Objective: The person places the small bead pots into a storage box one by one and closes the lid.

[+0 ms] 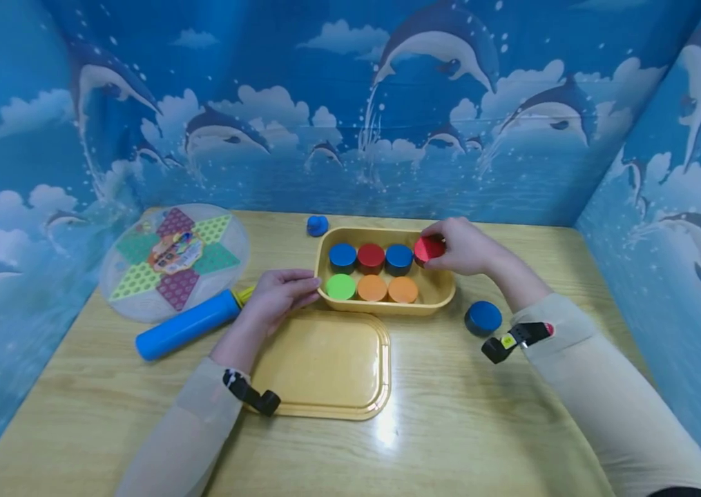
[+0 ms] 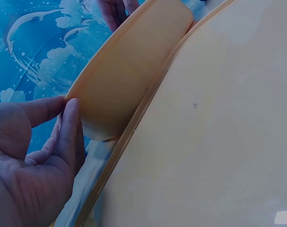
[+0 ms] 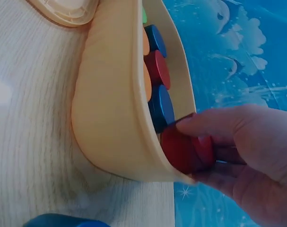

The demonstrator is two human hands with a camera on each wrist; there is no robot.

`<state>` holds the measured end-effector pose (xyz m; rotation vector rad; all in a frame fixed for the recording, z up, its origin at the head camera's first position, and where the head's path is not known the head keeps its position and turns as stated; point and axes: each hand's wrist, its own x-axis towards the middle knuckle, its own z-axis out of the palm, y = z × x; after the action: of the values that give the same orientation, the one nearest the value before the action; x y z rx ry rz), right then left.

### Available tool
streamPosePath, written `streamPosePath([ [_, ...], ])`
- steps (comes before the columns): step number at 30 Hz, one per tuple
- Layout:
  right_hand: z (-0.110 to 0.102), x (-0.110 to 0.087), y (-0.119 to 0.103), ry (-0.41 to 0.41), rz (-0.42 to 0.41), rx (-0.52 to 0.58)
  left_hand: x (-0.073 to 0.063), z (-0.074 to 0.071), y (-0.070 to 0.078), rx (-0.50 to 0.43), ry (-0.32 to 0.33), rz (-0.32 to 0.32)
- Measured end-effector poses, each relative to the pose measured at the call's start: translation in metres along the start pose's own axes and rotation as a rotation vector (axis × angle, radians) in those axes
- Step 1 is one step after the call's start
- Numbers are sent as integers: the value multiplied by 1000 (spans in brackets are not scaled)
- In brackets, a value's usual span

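Observation:
My right hand (image 1: 465, 247) grips a red round block (image 1: 428, 250) between thumb and fingers, tilted inside the right end of the yellow container (image 1: 431, 309). Its edge is right beside a blue round block (image 3: 161, 109) in the back row. That row also holds a red round block (image 1: 371, 258) and another blue one (image 1: 342, 257). In front sit a green round block (image 1: 340, 287) and two orange ones, the nearer to the right being an orange round block (image 1: 402, 290). At the container's left end, my left hand (image 2: 44, 146) pinches its rim between thumb and fingers.
A yellow lid (image 1: 325, 366) lies before the container. One blue round block (image 1: 483, 318) stands on the table, right of it. Leftward are a blue cylinder (image 1: 188, 324) with a yellow end and a round star-patterned game board (image 1: 132, 248). A small blue object (image 1: 317, 226) sits behind.

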<state>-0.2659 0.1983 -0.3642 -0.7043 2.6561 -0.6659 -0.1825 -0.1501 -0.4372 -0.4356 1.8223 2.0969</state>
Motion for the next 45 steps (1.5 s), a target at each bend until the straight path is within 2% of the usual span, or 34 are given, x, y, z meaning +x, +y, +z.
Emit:
streamPosePath([
  [5,2,6,-6,-48,3,-63,0,0,1,-10,-2,3],
  [17,13,6,2,-125,-63,-96,1,-1,-1,5,-1,6],
  [31,19,6,8,-88,-110,-111,0,0,0,8,-1,7],
  [45,22,3,8,-12,-84,-132,-1,0,0,8,-3,1],
])
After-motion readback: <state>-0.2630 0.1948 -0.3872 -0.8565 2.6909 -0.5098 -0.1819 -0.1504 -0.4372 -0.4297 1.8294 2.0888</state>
